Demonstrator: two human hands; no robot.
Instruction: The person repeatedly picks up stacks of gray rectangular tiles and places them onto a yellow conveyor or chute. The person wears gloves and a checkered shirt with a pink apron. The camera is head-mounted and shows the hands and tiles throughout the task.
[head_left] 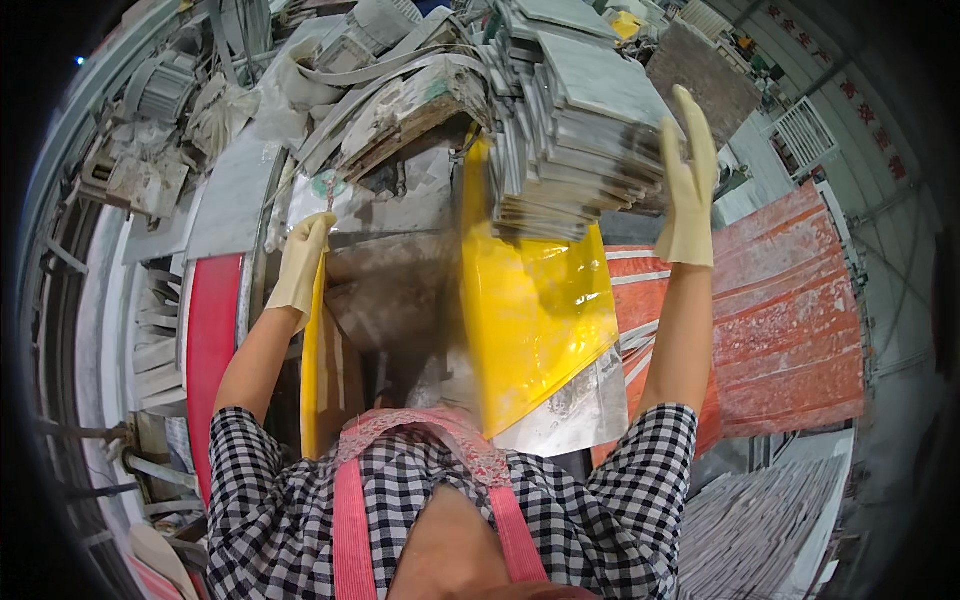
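Observation:
My left hand [303, 262], in a cream rubber glove, is closed, its fingers curled at the upper end of a narrow yellow strip [312, 370]. What the fingers hold is too small to make out. My right hand [690, 190], gloved alike, is raised with thumb and fingers apart. It is beside the right side of a tall, uneven stack of grey stone tiles [600, 110]; whether it touches them I cannot tell. Below the stack hangs a shiny yellow plastic sheet [540, 320], its left edge blurred.
An orange-red dusty sheet [780, 320] spreads at right, above thin slabs [760, 530] on edge. A red panel [210, 350] and a grey slab [235, 200] stand at left. A dusty curved machine cover [410, 110] is ahead, with a motor [160, 92] far left.

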